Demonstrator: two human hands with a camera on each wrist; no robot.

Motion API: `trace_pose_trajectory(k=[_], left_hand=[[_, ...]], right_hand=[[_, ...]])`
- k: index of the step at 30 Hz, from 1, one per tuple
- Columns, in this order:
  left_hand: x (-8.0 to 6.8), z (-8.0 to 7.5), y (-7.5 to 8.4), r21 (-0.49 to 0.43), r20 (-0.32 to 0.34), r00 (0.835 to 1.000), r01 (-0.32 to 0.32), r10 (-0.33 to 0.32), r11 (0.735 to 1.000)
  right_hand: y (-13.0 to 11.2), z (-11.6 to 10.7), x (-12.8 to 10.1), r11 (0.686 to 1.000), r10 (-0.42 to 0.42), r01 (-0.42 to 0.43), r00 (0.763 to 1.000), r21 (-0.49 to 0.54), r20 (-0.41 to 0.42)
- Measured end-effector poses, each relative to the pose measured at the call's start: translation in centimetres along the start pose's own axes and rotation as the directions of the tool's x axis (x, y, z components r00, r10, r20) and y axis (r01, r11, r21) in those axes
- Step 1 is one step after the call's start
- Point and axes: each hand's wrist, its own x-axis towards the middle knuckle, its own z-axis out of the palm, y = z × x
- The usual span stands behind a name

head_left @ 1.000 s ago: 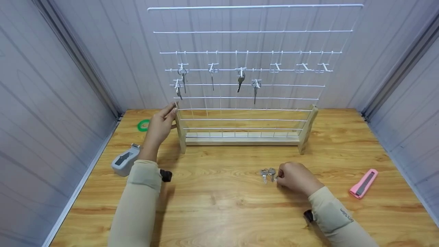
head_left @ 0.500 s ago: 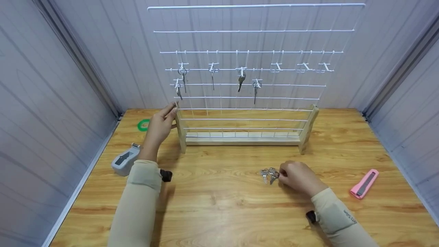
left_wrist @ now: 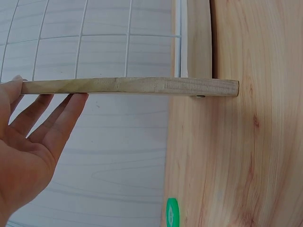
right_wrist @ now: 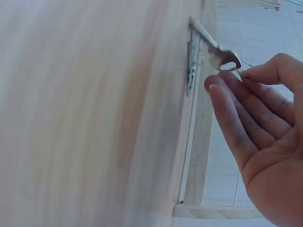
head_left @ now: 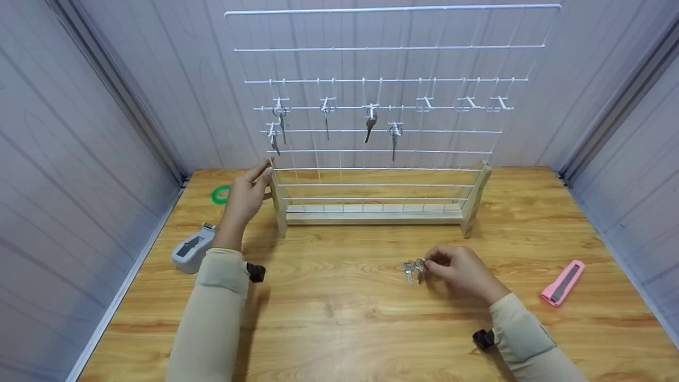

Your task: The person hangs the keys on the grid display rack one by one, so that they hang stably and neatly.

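A wire rack (head_left: 376, 107) with wooden legs stands at the back of the table in the head view. My left hand (head_left: 245, 193) holds its left wooden post (left_wrist: 128, 85), thumb on one side and fingers on the other. Near the table's middle, my right hand (head_left: 460, 269) pinches the ring of a metal key (right_wrist: 225, 56) between thumb and fingertips. The key hangs tilted, its tip low beside other keys (head_left: 408, 271) lying on the wood. Several keys (head_left: 371, 124) hang on hooks on the rack's left and middle; three hooks (head_left: 469, 103) at the upper right bear no key.
A grey tape dispenser (head_left: 192, 249) and a green ring (head_left: 220, 194) lie left of the left arm. A pink box cutter (head_left: 562, 283) lies at the right. Panel walls (head_left: 101, 106) enclose the table (head_left: 339, 329) at back and sides.
My right hand has lifted slightly and its fingers have opened out from a tighter curl, with the key now raised by its ring. The left hand stays on the post.
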Motion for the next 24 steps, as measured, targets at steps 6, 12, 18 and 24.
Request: trace_pose_trajectory(k=[6, 12, 18, 24], left_hand=[[0.0, 0.0, 0.1, 0.007, -0.001, 1.0, -0.002, 0.002, 1.0], [0.0, 0.0, -0.1, 0.011, -0.005, 1.0, -0.006, 0.007, 1.0], [-0.1, -0.1, -0.1, -0.01, 0.002, 1.0, -0.007, 0.007, 1.0], [-0.1, -0.1, 0.0, -0.009, 0.005, 1.0, -0.005, 0.006, 1.0]], right_hand=[[-0.8, -0.5, -0.2, 0.977, 0.0, 0.001, 1.0, 0.211, -0.004], [-1.7, -0.8, -0.3, 0.92, 0.005, -0.021, 0.999, 0.391, 0.041], [-3.3, -1.3, -0.6, 0.884, -0.039, 0.036, 0.999, 0.467, -0.003], [-5.3, -2.0, -0.7, 0.858, -0.089, 0.114, 0.993, 0.502, -0.075]])
